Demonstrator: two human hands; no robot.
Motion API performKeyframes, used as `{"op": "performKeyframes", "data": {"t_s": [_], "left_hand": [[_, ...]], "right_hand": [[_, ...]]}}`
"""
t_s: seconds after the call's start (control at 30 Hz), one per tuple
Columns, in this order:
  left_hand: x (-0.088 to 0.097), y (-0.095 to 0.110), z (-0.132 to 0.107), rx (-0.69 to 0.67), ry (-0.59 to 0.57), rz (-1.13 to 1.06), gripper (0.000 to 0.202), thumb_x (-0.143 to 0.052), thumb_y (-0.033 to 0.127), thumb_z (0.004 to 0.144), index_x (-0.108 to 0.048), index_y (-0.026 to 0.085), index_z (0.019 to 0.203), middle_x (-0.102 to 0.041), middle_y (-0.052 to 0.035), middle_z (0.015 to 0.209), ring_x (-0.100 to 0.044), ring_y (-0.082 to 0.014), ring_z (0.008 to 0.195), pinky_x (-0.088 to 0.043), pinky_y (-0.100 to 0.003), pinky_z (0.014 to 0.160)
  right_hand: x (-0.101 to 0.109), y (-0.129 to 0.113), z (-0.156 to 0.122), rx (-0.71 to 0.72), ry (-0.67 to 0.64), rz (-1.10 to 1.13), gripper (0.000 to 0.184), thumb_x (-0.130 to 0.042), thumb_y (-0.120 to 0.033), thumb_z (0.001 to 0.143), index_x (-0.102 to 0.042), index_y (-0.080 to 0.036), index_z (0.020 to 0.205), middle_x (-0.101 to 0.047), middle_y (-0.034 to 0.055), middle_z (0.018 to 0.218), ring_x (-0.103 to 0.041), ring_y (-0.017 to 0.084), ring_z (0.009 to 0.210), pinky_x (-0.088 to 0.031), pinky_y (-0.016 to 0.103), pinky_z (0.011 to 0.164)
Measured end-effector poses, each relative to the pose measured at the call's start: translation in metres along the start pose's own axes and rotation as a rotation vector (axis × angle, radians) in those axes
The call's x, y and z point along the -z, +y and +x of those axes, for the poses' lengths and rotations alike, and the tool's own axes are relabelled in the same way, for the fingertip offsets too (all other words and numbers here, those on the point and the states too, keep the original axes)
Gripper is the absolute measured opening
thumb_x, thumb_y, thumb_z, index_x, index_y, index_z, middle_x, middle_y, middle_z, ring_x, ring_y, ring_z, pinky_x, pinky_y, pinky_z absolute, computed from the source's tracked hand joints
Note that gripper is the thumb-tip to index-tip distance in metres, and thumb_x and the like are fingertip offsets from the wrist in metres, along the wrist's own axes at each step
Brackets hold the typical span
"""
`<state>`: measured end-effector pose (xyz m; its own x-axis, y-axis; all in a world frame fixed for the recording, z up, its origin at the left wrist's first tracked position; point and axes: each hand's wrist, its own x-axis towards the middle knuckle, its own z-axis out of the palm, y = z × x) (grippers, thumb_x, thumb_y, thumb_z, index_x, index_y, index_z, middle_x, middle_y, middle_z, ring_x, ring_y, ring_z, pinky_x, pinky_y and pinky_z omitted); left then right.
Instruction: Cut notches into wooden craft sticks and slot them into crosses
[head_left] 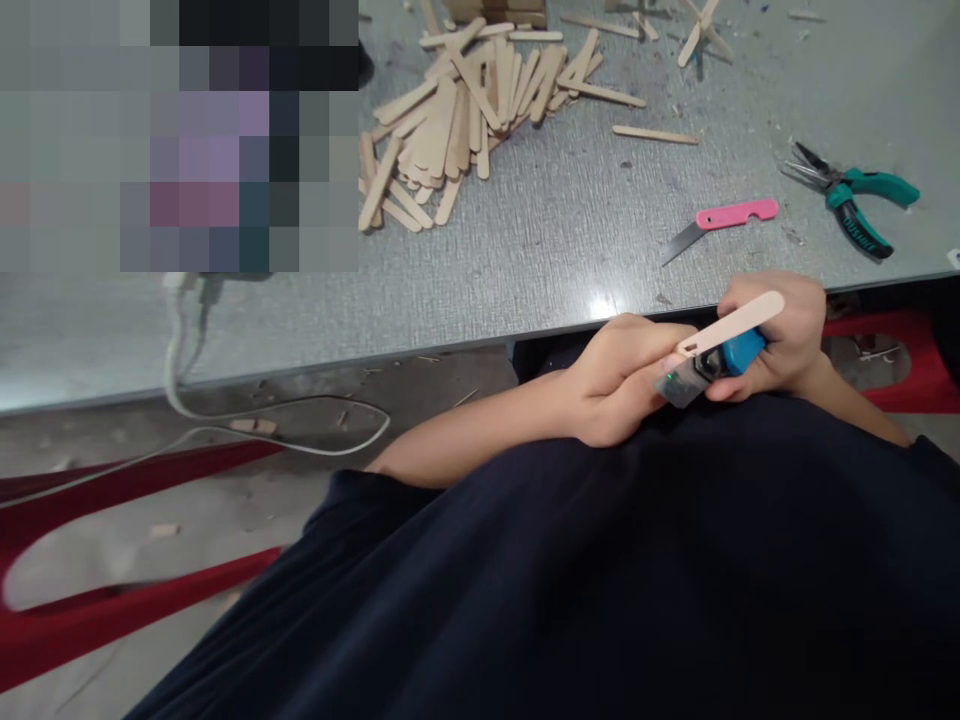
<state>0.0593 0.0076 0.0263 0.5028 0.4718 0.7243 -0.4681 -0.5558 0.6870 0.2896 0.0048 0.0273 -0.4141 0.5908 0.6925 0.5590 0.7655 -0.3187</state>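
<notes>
Dark shirt: nearest of all, spread below both forearms.
Pale stick: over the lap, just off the bench edge, with a small slot near its left end; held close to the body, I'd guess for steadiness.
Left hand: fingers curled, seemingly pinching the slotted end.
Right hand: wrapped around the blue tool, likely for a firm grip.
Tool's grey end: turned toward the left hand, below the stick; whether it touches the wood I can't tell.
Bench: its near edge runs just beyond the hands.
Pink knife: on the bench with blade out, probably there for easy reach.
Pliers: right of the knife, handles spread.
Stick pile: heaped loosely farther off, presumably as a supply.
White cable: drooping over the edge at left.
</notes>
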Motion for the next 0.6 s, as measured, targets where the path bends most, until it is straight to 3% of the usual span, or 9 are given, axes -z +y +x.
{"op": "performKeyframes", "data": {"t_s": [0.17, 0.33, 0.5, 0.6], "left_hand": [[-0.0055, 0.0074, -0.0036, 0.010, 0.117, 0.022, 0.045, -0.057, 0.046, 0.123, -0.064, 0.021, 0.087, -0.056, 0.0041, 0.066, -0.048, -0.0095, 0.052, -0.040, -0.022, 0.051], [-0.0021, 0.0046, -0.0014, 0.003, 0.014, 0.087, 0.047, -0.046, 0.047, 0.128, -0.062, 0.021, 0.092, -0.055, 0.0053, 0.069, -0.050, -0.0075, 0.054, -0.041, -0.020, 0.055], [-0.0027, 0.0035, 0.0003, -0.039, 0.049, -0.029, 0.046, -0.055, 0.046, 0.125, -0.067, 0.020, 0.089, -0.055, 0.0047, 0.068, -0.049, -0.0083, 0.053, -0.040, -0.021, 0.051], [-0.0041, 0.0029, 0.0010, -0.023, 0.060, 0.026, 0.049, -0.053, 0.051, 0.126, -0.070, 0.019, 0.093, -0.061, 0.0035, 0.070, -0.055, -0.0088, 0.055, -0.042, -0.021, 0.052]], "right_hand": [[-0.0025, 0.0005, 0.0069, 0.074, 0.069, 0.028, 0.080, -0.056, -0.100, 0.106, -0.050, -0.026, 0.078, -0.049, -0.0054, 0.062, -0.041, 0.012, 0.053, -0.027, 0.036, 0.057], [-0.0014, -0.0014, 0.0081, 0.065, 0.049, 0.014, 0.081, -0.051, -0.102, 0.107, -0.050, -0.026, 0.078, -0.049, -0.0054, 0.062, -0.042, 0.012, 0.053, -0.028, 0.037, 0.056], [0.0004, -0.0015, 0.0072, 0.067, 0.044, -0.014, 0.081, -0.052, -0.102, 0.107, -0.050, -0.026, 0.077, -0.048, -0.0048, 0.061, -0.041, 0.013, 0.053, -0.028, 0.038, 0.056], [-0.0002, -0.0004, 0.0060, 0.056, 0.057, -0.007, 0.079, -0.054, -0.100, 0.107, -0.051, -0.026, 0.077, -0.050, -0.0046, 0.062, -0.043, 0.013, 0.054, -0.029, 0.037, 0.056]]}}
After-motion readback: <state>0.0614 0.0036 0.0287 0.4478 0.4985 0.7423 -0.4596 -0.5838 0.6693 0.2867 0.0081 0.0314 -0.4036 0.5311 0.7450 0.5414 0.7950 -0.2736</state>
